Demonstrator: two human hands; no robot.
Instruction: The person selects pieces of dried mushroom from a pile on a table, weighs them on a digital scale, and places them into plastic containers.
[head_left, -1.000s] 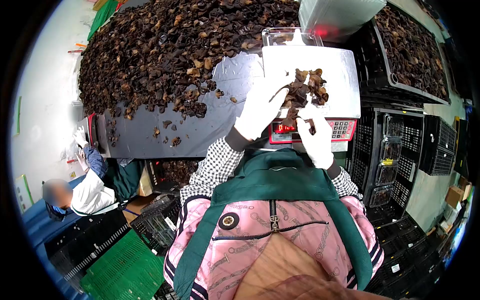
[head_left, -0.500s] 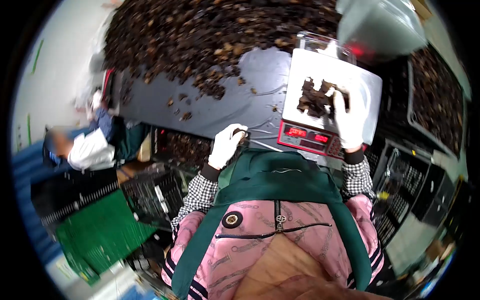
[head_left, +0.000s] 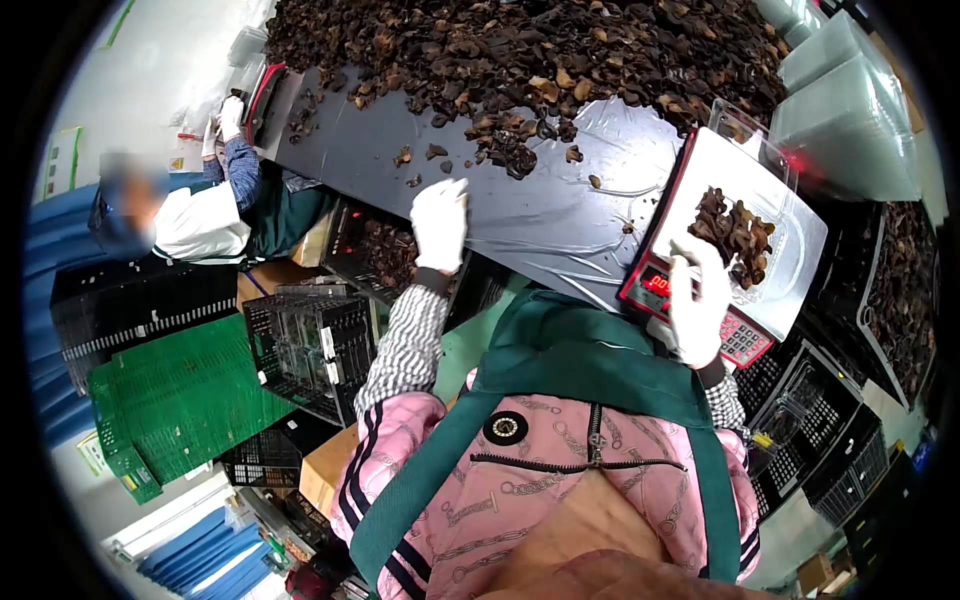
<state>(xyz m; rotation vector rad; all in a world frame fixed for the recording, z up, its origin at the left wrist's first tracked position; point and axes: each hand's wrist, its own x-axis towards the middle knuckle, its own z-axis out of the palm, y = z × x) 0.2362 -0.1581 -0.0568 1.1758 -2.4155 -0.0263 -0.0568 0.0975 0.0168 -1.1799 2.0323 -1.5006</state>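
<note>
Both my hands wear white gloves. My left hand is over the near edge of the dark table, its fingers curled down; what they hold, if anything, is hidden beneath. My right hand reaches over the red-framed digital scale, partly covering its lit red display. Its fingers are apart, the tips beside a small heap of dark brown, curled wood ear mushrooms on the silver weighing plate. A much larger pile of wood ear mushrooms spreads across the far side of the table.
Clear plastic containers stand stacked behind the scale. A crate of mushrooms is at far right, with black crates below. To the left, a co-worker works at another scale, near a green crate and black crates.
My left hand, which held a small dark piece, has moved forward over the table edge. My right hand has drawn back from the heap toward the display. The whole view has turned.
</note>
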